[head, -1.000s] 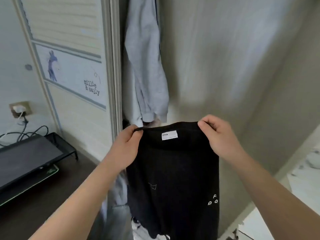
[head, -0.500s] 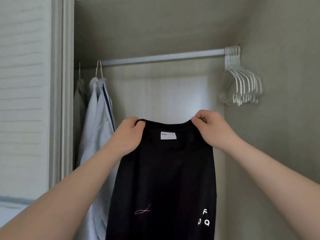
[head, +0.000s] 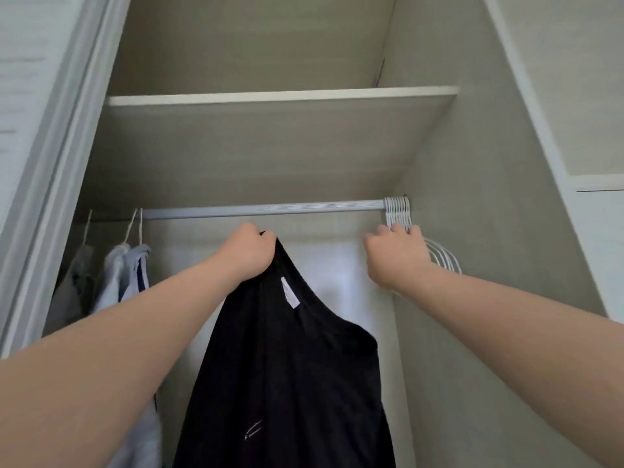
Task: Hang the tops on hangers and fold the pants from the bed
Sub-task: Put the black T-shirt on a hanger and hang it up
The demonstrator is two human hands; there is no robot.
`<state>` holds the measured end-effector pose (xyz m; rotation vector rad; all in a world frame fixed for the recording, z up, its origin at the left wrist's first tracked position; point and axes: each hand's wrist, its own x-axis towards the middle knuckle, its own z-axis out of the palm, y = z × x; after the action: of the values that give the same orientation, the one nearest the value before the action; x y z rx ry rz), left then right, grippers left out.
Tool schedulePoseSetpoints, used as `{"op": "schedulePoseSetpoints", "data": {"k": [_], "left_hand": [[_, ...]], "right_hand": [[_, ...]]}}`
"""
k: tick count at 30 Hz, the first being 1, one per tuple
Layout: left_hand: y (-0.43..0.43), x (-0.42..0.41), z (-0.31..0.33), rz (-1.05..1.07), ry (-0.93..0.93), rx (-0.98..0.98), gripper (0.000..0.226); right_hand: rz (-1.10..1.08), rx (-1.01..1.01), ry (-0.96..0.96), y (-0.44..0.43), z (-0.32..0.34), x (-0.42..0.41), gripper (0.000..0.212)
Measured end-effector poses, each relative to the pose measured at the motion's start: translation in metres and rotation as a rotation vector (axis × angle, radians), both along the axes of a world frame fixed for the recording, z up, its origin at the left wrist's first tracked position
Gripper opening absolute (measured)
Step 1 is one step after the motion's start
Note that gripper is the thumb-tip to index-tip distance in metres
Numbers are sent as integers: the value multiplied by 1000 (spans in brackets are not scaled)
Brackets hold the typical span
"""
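My left hand (head: pixel 251 253) grips the black top (head: pixel 290 383) by the collar, lifted clear. My right hand (head: pixel 396 258) curls around the white hangers (head: pixel 445 259), seemingly to unhook one.

a grey rod (head: pixel 263 208) goes across the closet from side to side. just above it is a flat shelf (head: pixel 280 96) with a white front edge. the back wall (head: pixel 341 265) under the rod is pale and bright. the side wall (head: pixel 479 265) on the right is beige with thin lines. a white door frame (head: pixel 64 170) leans up the left side.
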<state>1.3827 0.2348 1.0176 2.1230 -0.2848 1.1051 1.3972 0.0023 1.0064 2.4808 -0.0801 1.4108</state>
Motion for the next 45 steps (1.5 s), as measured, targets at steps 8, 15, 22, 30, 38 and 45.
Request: {"op": "schedulePoseSetpoints", "data": {"k": [8, 15, 22, 30, 38, 45], "left_hand": [[-23, 1, 4, 125, -29, 136, 34], [-13, -4, -4, 222, -44, 198, 33], [-2, -11, -6, 329, -54, 248, 32], [12, -19, -12, 380, -118, 266, 25], [26, -32, -25, 233, -91, 42, 29], [26, -50, -36, 161, -113, -168, 26]], "right_hand": [[-210, 49, -111, -46, 0, 33, 39], [-183, 76, -204, -67, 2, 41, 32], [-37, 208, -342, -68, 17, 33, 24], [654, 837, -252, -40, -4, 9, 23], [1291, 1341, -278, -17, -104, -46, 18], [1545, 1513, 248, 6, -98, -88, 12]]}}
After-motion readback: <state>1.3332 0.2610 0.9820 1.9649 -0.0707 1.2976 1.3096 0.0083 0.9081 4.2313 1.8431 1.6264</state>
